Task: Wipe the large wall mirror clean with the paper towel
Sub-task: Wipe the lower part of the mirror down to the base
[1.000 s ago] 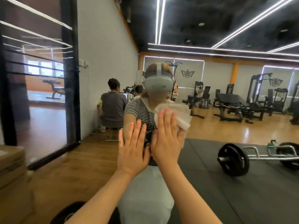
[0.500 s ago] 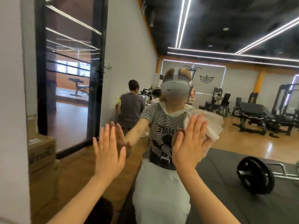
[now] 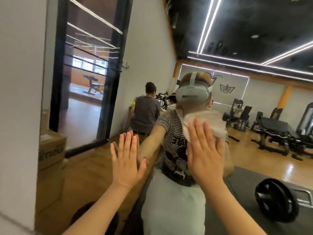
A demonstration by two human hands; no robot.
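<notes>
paper towel lay folded flat on wall mirror, pinned under right hand, fingers straight, nothing pinched. left hand pressed flat on glass beside it, bare. risk: bare palm likely smudged glass; towel could slip from under straight fingers. towel's long axis ran roughly level, slightly tilted, wider end right.

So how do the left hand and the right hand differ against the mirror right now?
The right hand presses the paper towel flat on the mirror; the left hand has nothing under it and lies bare on the glass. The right hand sits higher, at the reflected chest, while the left hand is lower and nearer the mirror's left edge. Both have straight fingers, palms toward the glass.
</notes>
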